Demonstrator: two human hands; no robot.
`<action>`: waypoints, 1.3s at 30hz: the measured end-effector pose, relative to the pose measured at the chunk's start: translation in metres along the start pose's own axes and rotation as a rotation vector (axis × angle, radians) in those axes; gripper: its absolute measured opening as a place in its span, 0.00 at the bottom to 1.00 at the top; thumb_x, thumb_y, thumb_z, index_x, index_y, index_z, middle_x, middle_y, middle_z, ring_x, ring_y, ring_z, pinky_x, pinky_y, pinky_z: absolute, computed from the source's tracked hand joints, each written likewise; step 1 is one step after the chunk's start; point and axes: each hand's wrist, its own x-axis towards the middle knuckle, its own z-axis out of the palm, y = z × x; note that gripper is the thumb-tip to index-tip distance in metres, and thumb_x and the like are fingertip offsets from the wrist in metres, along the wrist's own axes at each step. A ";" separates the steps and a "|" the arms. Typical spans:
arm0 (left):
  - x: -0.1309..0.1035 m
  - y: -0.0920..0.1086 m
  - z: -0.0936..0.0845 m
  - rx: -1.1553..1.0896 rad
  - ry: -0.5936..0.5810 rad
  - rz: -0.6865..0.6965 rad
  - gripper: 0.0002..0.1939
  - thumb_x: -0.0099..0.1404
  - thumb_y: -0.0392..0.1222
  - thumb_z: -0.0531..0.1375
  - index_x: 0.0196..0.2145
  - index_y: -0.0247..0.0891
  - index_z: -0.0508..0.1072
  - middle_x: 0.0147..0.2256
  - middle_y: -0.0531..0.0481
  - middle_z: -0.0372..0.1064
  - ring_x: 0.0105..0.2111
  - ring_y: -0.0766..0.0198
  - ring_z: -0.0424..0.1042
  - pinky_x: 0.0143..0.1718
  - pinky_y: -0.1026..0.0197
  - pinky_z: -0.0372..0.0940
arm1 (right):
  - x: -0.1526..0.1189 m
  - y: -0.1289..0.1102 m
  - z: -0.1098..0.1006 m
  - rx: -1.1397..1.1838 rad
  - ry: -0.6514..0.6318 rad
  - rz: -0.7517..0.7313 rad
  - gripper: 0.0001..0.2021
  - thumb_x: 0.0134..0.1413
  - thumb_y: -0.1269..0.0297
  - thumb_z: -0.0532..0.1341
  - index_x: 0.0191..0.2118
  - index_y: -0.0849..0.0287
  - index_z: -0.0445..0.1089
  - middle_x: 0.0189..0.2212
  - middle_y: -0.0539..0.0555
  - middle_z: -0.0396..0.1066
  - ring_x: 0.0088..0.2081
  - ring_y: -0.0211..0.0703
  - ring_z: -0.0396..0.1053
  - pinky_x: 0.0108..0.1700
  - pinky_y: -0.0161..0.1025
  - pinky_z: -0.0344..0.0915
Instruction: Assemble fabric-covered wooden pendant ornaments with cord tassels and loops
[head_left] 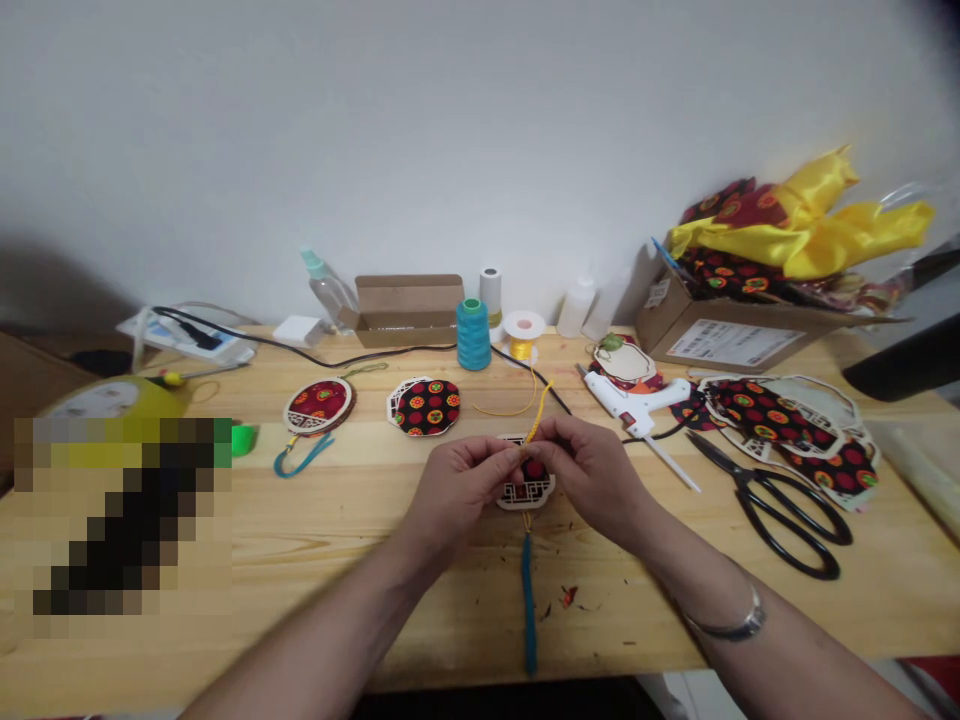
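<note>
Both hands meet over a patterned ornament [531, 492] with a pale fretwork edge near the middle of the table. My left hand [469, 480] and my right hand [589, 470] each pinch a yellow cord [540, 412] at the ornament's top, fingertips nearly touching. The cord's free end sticks up between them. From the ornament's bottom a teal tassel [529, 605] hangs down toward the table's front edge. The fingers hide the ornament's upper part and the exact point of grip.
A white glue gun [634, 400] and black scissors [776, 505] lie right of my hands. Two more ornaments [319, 405] [426, 406] lie left. Behind stand a teal thread spool [473, 335], a yellow cord spool [523, 335] and a fabric-filled box [727, 335].
</note>
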 end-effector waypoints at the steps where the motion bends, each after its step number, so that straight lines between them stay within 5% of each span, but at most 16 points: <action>1: 0.000 0.000 0.000 -0.006 -0.001 -0.002 0.09 0.52 0.43 0.64 0.24 0.33 0.74 0.20 0.53 0.66 0.20 0.74 0.58 0.21 0.69 0.50 | 0.000 0.000 0.000 -0.015 -0.002 -0.010 0.09 0.52 0.71 0.56 0.23 0.59 0.66 0.21 0.48 0.67 0.25 0.35 0.62 0.29 0.32 0.58; 12: 0.001 -0.001 -0.002 -0.089 -0.063 0.016 0.10 0.56 0.42 0.60 0.24 0.30 0.75 0.23 0.48 0.71 0.16 0.76 0.55 0.17 0.69 0.46 | 0.001 0.003 0.000 -0.053 -0.003 -0.031 0.09 0.54 0.70 0.55 0.23 0.59 0.62 0.20 0.47 0.64 0.24 0.35 0.60 0.27 0.32 0.56; 23: 0.006 0.005 -0.007 -0.444 -0.239 -0.475 0.06 0.54 0.35 0.61 0.24 0.28 0.74 0.21 0.47 0.69 0.12 0.81 0.53 0.11 0.78 0.39 | 0.001 0.004 0.002 -0.015 -0.016 -0.065 0.08 0.53 0.72 0.54 0.24 0.59 0.63 0.21 0.47 0.66 0.26 0.35 0.62 0.29 0.32 0.57; 39: 0.004 0.003 -0.009 -0.403 -0.357 -0.310 0.04 0.55 0.34 0.61 0.28 0.28 0.72 0.24 0.49 0.66 0.14 0.78 0.58 0.11 0.76 0.41 | 0.000 0.004 0.004 0.081 -0.066 -0.022 0.09 0.55 0.71 0.54 0.25 0.58 0.63 0.20 0.47 0.68 0.25 0.34 0.64 0.31 0.32 0.60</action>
